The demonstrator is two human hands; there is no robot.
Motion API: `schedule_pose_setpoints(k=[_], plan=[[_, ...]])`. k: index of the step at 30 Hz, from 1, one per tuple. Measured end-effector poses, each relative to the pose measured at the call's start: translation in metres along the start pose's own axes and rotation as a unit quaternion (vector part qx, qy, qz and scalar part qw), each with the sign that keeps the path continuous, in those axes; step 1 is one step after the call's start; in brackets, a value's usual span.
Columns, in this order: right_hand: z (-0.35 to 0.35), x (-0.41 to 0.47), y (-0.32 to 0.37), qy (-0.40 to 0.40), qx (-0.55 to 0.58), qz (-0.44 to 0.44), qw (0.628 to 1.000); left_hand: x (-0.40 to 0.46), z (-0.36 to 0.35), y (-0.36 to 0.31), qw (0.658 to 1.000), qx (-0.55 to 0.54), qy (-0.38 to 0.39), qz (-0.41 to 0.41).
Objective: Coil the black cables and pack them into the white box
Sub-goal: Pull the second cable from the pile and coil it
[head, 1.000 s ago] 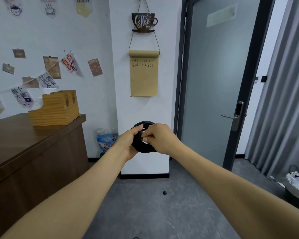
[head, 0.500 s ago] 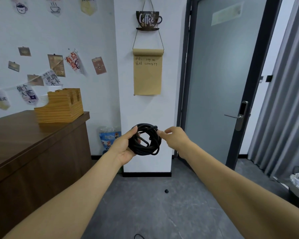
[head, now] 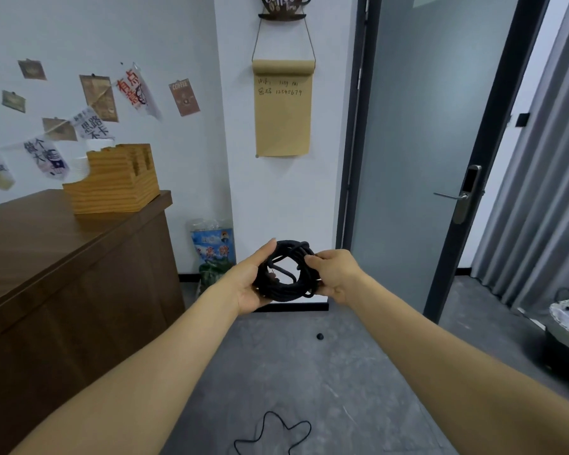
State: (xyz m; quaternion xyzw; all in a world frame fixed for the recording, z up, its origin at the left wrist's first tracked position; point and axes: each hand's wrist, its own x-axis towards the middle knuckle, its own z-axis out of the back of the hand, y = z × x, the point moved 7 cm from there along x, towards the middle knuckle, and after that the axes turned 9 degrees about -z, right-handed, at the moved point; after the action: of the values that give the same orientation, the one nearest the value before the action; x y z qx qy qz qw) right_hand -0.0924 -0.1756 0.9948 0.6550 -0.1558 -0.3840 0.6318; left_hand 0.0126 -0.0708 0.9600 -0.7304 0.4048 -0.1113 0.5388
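While both hands are holding up the black round cable coil (head: 286, 272), the left hand (head: 247, 284) is cupping it and the right hand (head: 334, 274) is pinching its rim, seemingly finishing coiling; next, finding the unseen white box.

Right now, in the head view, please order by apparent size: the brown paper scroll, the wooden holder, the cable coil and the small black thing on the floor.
1. wooden holder and paper scroll: alike, no ranking
2. cable coil, though nearer the camera
3. small black thing

A single wide-angle view from the person's head looks forward and slightly down across both outstretched forearms toward a white wall pillar (head: 276, 198) and grey-blue frosted door (head: 418, 142), with the grey stone floor (head: 326, 372) below; edges bow noticeably.
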Motion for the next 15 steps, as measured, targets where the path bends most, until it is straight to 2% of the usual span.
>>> schedule_pose_setpoints(k=[5, 10, 15], plan=[[0.000, 0.008, -0.006, -0.050, -0.056, 0.026, 0.997, 0.001, 0.003, 0.002, 0.997, 0.081, -0.007, -0.002], [-0.003, 0.009, -0.010, -0.051, -0.012, 0.004, 0.999, 0.006, 0.014, -0.002, 0.992, 0.116, -0.016, -0.044], [-0.017, 0.009, -0.012, -0.051, 0.001, -0.004, 0.999, 0.010, 0.030, 0.002, 0.993, 0.099, -0.032, -0.046]])
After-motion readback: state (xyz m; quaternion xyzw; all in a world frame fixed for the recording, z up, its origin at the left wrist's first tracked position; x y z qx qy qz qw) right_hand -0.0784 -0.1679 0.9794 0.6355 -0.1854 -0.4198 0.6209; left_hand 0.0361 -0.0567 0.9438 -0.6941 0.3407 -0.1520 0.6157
